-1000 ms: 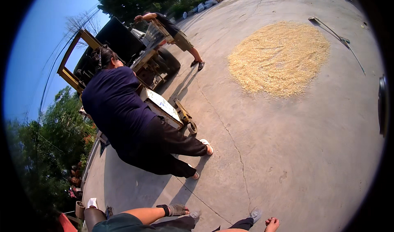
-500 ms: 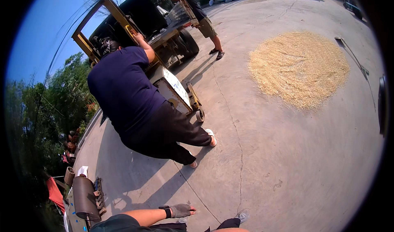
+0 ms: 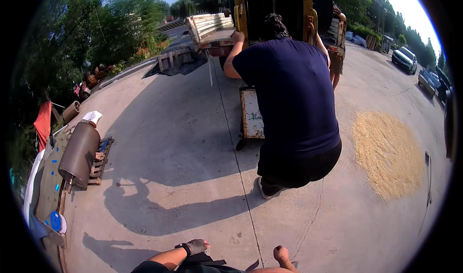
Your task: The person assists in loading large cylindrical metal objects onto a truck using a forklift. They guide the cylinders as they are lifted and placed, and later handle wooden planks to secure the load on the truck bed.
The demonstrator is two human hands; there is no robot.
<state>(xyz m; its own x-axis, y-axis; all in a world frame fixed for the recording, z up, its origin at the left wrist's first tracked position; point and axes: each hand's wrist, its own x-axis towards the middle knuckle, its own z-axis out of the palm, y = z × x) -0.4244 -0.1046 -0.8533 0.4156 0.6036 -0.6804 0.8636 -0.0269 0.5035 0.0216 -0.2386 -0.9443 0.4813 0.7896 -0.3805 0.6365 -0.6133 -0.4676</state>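
My left hand (image 3: 197, 246), in a grey fingerless glove with a dark band at the wrist, hangs low at the bottom edge. Its fingers are curled in and nothing shows in them. My bare right hand (image 3: 279, 253) is closed in a loose fist, likewise with nothing visible in it. Both hands are apart from everything around them. Ahead, a person in a dark blue shirt (image 3: 294, 94) leans forward, gripping the yellow upright frame (image 3: 239, 12) of a wheeled lifting machine with both hands. The machine's rusty white box (image 3: 251, 113) shows beside that person.
Beyond the machine stands a flatbed truck (image 3: 212, 27); another person is partly hidden beside it. Pale grain (image 3: 388, 152) lies spread at right, near a long-handled tool (image 3: 428, 176). At left, a large brown cylinder (image 3: 79, 152) lies by a wooden pallet (image 3: 101, 164). Cars are parked far right.
My view has swung left, so the grain sits farther right and the machine nearer the middle. My right hand has come into view, and my left fingers have curled from stretched out.
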